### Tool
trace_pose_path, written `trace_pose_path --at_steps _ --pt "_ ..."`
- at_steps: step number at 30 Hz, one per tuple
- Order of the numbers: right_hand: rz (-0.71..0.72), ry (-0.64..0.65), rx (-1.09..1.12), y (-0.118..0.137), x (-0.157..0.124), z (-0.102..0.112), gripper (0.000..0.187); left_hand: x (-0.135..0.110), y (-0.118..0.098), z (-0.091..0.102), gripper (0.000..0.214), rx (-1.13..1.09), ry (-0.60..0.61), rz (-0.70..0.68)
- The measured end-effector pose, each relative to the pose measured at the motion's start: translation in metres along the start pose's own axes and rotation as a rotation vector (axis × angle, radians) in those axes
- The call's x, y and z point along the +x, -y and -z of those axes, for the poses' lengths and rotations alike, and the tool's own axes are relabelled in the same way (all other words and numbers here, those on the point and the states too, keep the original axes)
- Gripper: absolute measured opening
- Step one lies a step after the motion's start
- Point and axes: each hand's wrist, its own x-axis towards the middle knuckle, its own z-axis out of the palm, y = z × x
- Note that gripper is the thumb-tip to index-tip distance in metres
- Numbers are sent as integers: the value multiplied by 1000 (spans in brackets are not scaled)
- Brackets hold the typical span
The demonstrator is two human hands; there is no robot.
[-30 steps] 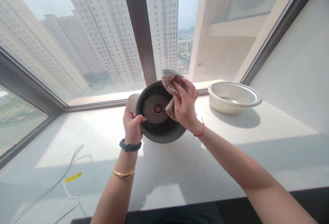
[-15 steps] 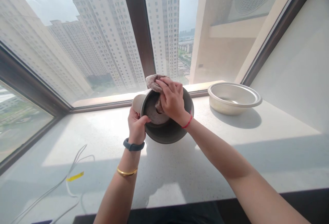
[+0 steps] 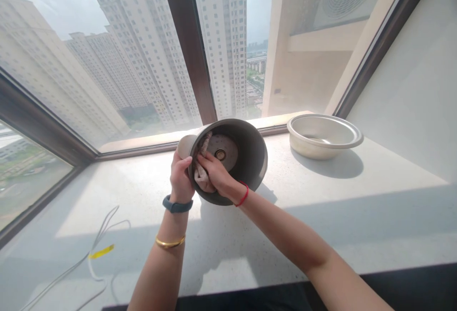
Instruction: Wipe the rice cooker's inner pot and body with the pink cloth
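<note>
A round pot [image 3: 249,173] with a dark inside and a metal fitting at the centre of its bottom is tipped so that its mouth faces me. My left hand [image 3: 181,178] grips it at the left side, thumb at the rim, by a pale projecting part [image 3: 186,145] that looks like a handle. Inside the pot, my right hand [image 3: 217,173] presses a brownish-pink cloth [image 3: 203,178] against the left wall. Part of the cloth is hidden under the fingers.
A pale oval basin [image 3: 314,148] rests on the white sill [image 3: 307,216] to the right. At the left lies a thin white cable [image 3: 93,268] with a yellow tag [image 3: 102,252]. Window panes and a brown frame [image 3: 187,40] rise behind the pot.
My right hand and the cloth have moved from the pot's upper rim down to its inner left wall. The pot has turned slightly, and its bottom fitting now shows.
</note>
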Motion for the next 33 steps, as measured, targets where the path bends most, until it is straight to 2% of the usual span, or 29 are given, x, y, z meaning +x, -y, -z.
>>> trace_pose_path --at_steps 2,5,9,12,14,16,20,22,24,26,27,28,30,32,33 --pt "20 91 -177 2 -11 8 31 2 -1 0 38 59 -59 -7" --pt "31 277 -698 13 -25 25 30 8 0 0 42 120 -143 2" --pt "-55 500 -1455 29 -32 48 34 12 -1 4 40 91 -149 12" --pt "-114 617 -1759 35 -32 56 27 13 -4 9 41 105 -161 29" --pt "-140 636 -1852 39 -31 55 21 12 -5 11 43 123 -169 36" --pt "-165 600 -1903 44 -30 52 18 13 -6 12 46 161 -175 31" --pt "-245 432 -2035 61 -22 51 25 15 -6 14 42 277 -184 19" --pt "-226 314 -2079 73 -18 54 28 16 -6 14 39 300 -180 28" --pt "-79 160 -2063 83 -15 58 28 16 -5 13 38 295 -173 34" --pt "148 11 -1988 85 -15 61 32 17 -5 9 37 289 -172 34" --pt "262 -16 -1943 82 -15 61 36 17 -4 7 37 291 -176 31" --pt "355 7 -1909 75 -15 60 40 16 -4 6 36 294 -181 27" --pt "477 158 -1879 58 -12 58 47 15 -3 2 36 296 -184 16" --pt "505 272 -1889 41 -5 59 49 14 -3 1 36 290 -178 14" --pt "485 250 -1899 36 0 60 48 13 -3 1 36 285 -169 17"
